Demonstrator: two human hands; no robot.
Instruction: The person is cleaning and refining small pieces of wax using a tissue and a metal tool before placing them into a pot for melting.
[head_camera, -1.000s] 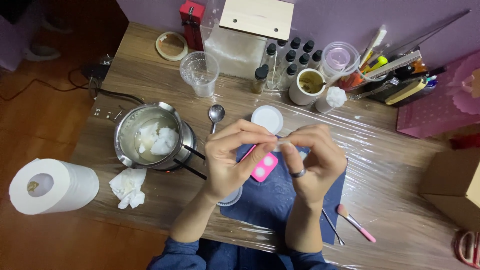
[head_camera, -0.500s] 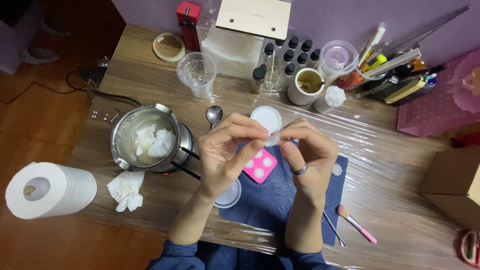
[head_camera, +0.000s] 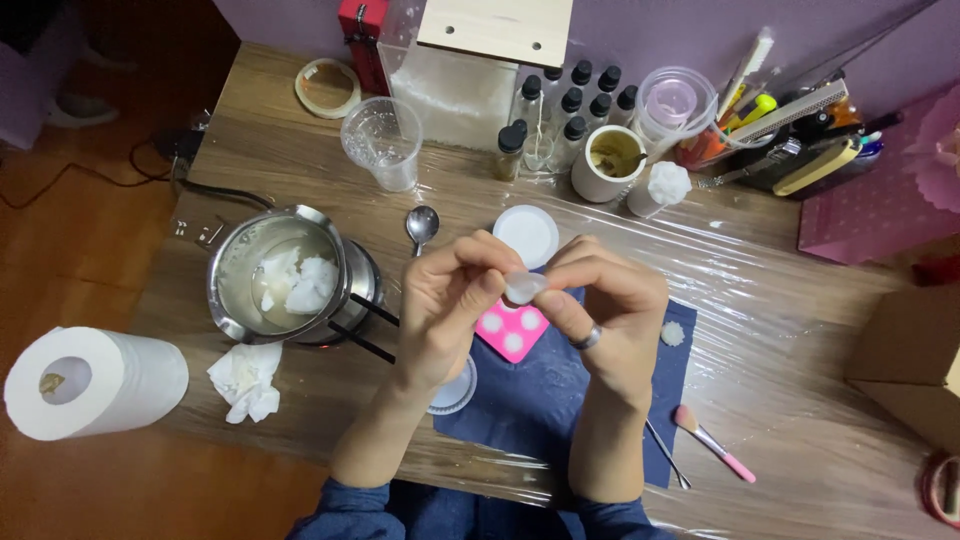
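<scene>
My left hand (head_camera: 452, 298) and my right hand (head_camera: 608, 305) meet above the table, and together their fingertips pinch a small white translucent piece (head_camera: 524, 287). A ring sits on one finger of my right hand. Directly below the hands lies a pink mould with white-filled round cavities (head_camera: 511, 331) on a dark blue cloth (head_camera: 545, 400). A white round lid (head_camera: 527, 234) rests just beyond the hands. Partly hidden under my left wrist is a small round dish (head_camera: 455, 388).
A metal pot with white wax (head_camera: 280, 275) stands at the left, beside a spoon (head_camera: 421, 226), a crumpled tissue (head_camera: 246, 380) and a paper roll (head_camera: 90, 383). A clear cup (head_camera: 383, 142), dark-capped bottles (head_camera: 560, 118), a white cup (head_camera: 608, 160), a pink brush (head_camera: 714, 442) and a cardboard box (head_camera: 908, 360) surround the cloth.
Both hands have stayed together over the pink mould, shifting slightly toward me. The fingers have worked the small white piece; nothing else on the table has moved.
</scene>
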